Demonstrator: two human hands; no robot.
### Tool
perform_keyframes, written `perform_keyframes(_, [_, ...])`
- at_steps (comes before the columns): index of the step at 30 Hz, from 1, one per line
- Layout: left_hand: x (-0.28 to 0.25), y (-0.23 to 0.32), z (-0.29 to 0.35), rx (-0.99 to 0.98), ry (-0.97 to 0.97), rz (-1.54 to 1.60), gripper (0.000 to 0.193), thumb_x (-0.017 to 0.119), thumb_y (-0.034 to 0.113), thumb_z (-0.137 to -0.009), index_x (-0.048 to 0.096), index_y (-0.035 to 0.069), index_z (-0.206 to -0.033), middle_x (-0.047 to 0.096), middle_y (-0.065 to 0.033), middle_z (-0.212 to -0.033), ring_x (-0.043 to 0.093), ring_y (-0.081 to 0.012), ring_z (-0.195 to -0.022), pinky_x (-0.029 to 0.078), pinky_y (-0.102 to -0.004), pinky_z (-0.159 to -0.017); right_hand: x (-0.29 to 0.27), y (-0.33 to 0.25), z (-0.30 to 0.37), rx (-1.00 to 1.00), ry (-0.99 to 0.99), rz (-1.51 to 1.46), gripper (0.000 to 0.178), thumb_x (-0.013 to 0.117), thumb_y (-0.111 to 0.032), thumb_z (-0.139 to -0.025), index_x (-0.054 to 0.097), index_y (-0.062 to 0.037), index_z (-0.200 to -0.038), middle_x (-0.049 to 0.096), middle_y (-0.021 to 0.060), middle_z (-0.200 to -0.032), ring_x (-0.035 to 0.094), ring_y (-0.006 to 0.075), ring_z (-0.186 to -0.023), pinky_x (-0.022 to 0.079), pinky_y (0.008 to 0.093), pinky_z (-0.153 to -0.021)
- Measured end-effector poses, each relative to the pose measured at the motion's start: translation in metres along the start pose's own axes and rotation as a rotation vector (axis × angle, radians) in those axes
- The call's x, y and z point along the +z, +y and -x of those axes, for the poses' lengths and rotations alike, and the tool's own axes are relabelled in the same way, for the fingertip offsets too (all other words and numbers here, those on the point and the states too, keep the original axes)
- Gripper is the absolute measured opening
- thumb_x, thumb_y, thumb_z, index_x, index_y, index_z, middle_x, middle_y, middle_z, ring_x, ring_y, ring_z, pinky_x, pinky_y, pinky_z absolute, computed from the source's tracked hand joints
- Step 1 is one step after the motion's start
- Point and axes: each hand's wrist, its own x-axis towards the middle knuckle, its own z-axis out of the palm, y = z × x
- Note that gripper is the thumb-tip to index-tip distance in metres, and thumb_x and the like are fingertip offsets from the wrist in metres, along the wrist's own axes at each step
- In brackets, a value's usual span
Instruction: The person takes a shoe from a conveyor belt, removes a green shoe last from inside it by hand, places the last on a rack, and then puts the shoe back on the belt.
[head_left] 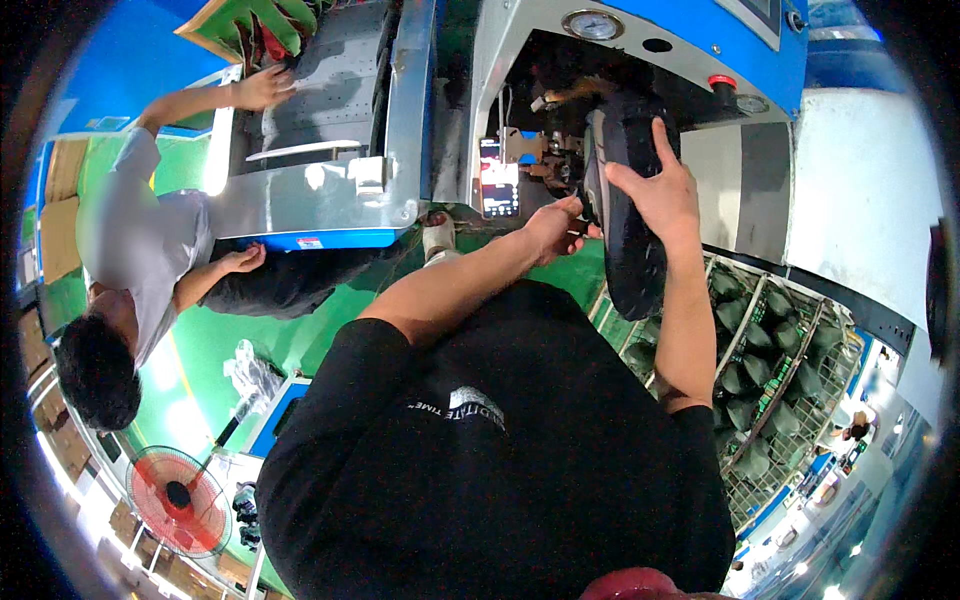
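Observation:
A dark shoe [632, 235] stands lengthwise in front of the machine's opening, its black sole turned to the right and its grey upper to the left. My right hand [665, 195] grips it across the sole, with the thumb over the near edge and the index finger stretched along it. On the shoe's left side, my left hand [556, 230] has its fingers curled in a pinch close to the upper. What those fingers hold, if anything, is too dark to make out. Metal clamp parts [555, 155] sit inside the opening, left of the shoe; its far end reaches into shadow.
A lit phone [498, 180] leans at the opening's left edge. The blue-and-white machine bears a pressure gauge [592, 25] and red button [721, 82]. A wire rack [740, 470] holds several dark shoe pieces. Left, a co-worker [150, 230] reaches over a conveyor; a fan [178, 500] stands behind.

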Motion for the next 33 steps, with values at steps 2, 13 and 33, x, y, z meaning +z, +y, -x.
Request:
perform_keyframes(2, [0.006, 0.002, 0.002, -0.009, 0.024, -0.001, 0.017, 0.04, 0.028, -0.106, 0.05, 0.018, -0.114, 0.065, -0.0069, -0.091, 0.054, -0.0173, -0.061, 0.04, -0.029, -0.051, -0.002, 0.01, -0.008, -0.014, 0.027, -0.014, 0.107, 0.078, -0.059, -0.066, 0.033, -0.0233, -0.156, 0.061, 0.0321, -0.121, 0.06, 0.0449, -0.114, 0.048, 0.0456, -0.098])
perform_keyframes(13, [0.042, 0.007, 0.138, 0.631, -0.194, -0.824, 0.029, 0.071, 0.023, -0.093, 0.066, 0.005, -0.115, 0.064, -0.0052, -0.094, 0.062, -0.0144, -0.092, 0.05, -0.0296, -0.081, 0.006, 0.037, 0.105, 0.35, -0.215, -2.019, 0.051, 0.056, -0.038, -0.094, 0.058, -0.0038, -0.132, 0.067, 0.0143, -0.124, 0.067, 0.0292, -0.104, 0.056, 0.0393, -0.091])
perform_keyframes(33, [0.083, 0.001, 0.172, 0.858, 0.131, -1.656, 0.027, 0.073, 0.029, -0.087, 0.069, 0.009, -0.104, 0.054, -0.0148, -0.088, 0.062, -0.0343, -0.081, 0.052, -0.0441, -0.069, 0.08, 0.145, 0.103, 0.306, -0.345, -2.37, 0.05, 0.057, -0.036, -0.095, 0.058, 0.0, -0.13, 0.067, 0.0156, -0.122, 0.067, 0.0285, -0.105, 0.055, 0.0404, -0.092])
